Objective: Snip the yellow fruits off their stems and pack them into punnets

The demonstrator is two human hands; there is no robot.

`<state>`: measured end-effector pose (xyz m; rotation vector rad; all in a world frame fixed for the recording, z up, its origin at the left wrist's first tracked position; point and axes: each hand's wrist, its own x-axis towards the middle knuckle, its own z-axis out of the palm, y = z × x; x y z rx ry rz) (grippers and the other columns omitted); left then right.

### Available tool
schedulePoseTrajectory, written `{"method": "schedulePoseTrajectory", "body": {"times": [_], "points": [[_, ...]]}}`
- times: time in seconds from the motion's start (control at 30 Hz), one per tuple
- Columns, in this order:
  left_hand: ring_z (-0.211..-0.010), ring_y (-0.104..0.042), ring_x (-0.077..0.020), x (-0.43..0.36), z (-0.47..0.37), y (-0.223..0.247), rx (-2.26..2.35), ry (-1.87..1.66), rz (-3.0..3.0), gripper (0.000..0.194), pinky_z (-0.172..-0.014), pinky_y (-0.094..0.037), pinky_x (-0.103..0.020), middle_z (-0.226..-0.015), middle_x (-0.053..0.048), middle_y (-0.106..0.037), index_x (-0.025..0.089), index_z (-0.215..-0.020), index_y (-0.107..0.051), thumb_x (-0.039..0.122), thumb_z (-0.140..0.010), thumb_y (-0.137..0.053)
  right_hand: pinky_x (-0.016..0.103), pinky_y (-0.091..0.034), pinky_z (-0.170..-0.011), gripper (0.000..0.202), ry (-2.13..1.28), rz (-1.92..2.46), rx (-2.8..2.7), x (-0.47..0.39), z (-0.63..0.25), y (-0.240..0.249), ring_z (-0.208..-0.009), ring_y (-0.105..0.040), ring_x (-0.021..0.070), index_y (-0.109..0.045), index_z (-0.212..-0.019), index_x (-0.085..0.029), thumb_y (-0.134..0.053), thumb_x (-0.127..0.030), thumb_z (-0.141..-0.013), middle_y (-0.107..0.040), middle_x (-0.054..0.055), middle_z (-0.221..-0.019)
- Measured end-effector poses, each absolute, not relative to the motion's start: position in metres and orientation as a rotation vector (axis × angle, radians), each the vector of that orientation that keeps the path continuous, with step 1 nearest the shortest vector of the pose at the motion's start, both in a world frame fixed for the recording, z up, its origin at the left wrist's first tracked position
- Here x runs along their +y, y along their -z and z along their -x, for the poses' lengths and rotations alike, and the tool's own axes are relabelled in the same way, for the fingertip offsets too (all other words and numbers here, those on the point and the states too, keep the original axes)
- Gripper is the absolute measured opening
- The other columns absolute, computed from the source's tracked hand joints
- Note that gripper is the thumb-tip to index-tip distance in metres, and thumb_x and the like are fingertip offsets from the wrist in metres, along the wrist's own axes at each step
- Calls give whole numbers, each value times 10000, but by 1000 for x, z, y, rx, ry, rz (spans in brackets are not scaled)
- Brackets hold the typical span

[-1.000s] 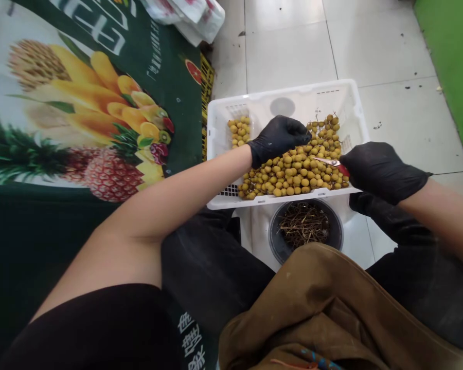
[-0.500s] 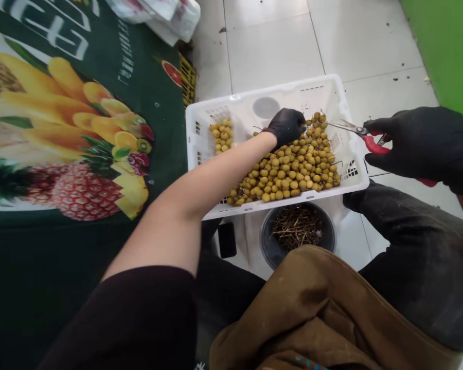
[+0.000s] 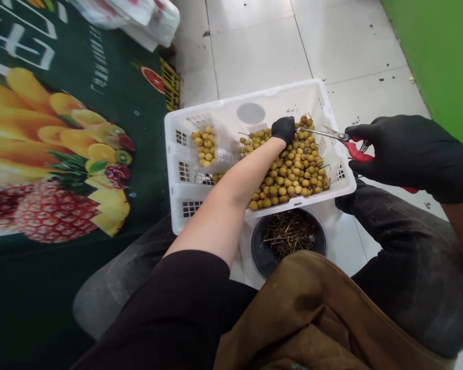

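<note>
Round yellow-brown longans [image 3: 289,177] fill much of a white plastic basket [image 3: 168,169], some with thin stems. My left hand [image 3: 284,130], in a black glove, is in the basket among the fruit near its far right part. Its fingers are curled closed at the longans; what they pinch is hidden. In my right hand [image 3: 412,154], also black-gloved, are red-handled pruning snips [image 3: 357,149]. Their thin blades are parted and reach over the basket's right wall, with the tips close to my left fingers. A clear plastic container [image 3: 224,154] with longans inside sits at the basket's left end.
A dark bucket [image 3: 254,252] holding cut brown twigs [image 3: 289,234] stands below the basket, between my legs. To the left hangs a green cloth [image 3: 146,133] printed with fruit. White plastic bags [image 3: 154,20] lie at the top, near a yellow crate [image 3: 171,85].
The view has shifted, so the basket appears further left. My left hand's fingers have turned away from view, and the snips' tips are now nearer to them. The clear container shows more.
</note>
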<state>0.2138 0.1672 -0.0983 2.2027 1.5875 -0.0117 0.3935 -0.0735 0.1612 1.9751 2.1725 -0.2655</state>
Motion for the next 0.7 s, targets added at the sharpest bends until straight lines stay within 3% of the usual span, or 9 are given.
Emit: {"method": "schedulePoseTrajectory", "body": {"times": [0.1,0.2,0.43,0.6,0.7], "points": [[-1478,-768,-444,173,-218,99,1682,-17,-2085,416,-1239,-603,-536,-1536,-278,-811,91,-1398,-850,343,-1068,-817,554,-646,-803,584,251,-1981,2181,-74,-395,-160,-919,-797,395,-848,-1566,-388,-721,-584,-1032,-888,122,-1063],[-1447,-788,-424,173,-225,107,1756,-85,-1977,371,-1183,-629,-513,-1494,-265,-833,97,-1381,-852,296,-1071,-811,558,-648,-791,588,248,-1965,2173,-73,-395,-160,-907,-798,398,-854,-1558,-365,-722,-571,-1023,-887,129,-1058],[-1473,-765,-392,171,-218,123,1685,-212,-1995,341,-1245,-588,-526,-1525,-213,-834,153,-1351,-862,347,-1075,-812,598,-652,-854,592,289,-1963,2145,-72,-392,-163,-996,-809,432,-831,-1591,-382,-719,-547,-1034,-885,136,-1111],[-1370,-789,-314,171,-219,121,1678,-250,-1962,258,-1182,-588,-455,-1451,-171,-866,158,-1283,-872,269,-1078,-762,614,-652,-892,579,341,-1966,2122,-70,-391,-162,-1019,-807,438,-840,-1576,-345,-747,-551,-1043,-877,163,-1152],[-1278,-728,-206,169,-224,122,1610,-325,-1905,158,-1150,-534,-350,-1261,-84,-909,178,-1124,-869,292,-1060,-781,605,-657,-869,587,314,-1948,2153,-70,-393,-160,-986,-806,425,-842,-1579,-359,-719,-581,-1050,-884,150,-1127]]}}
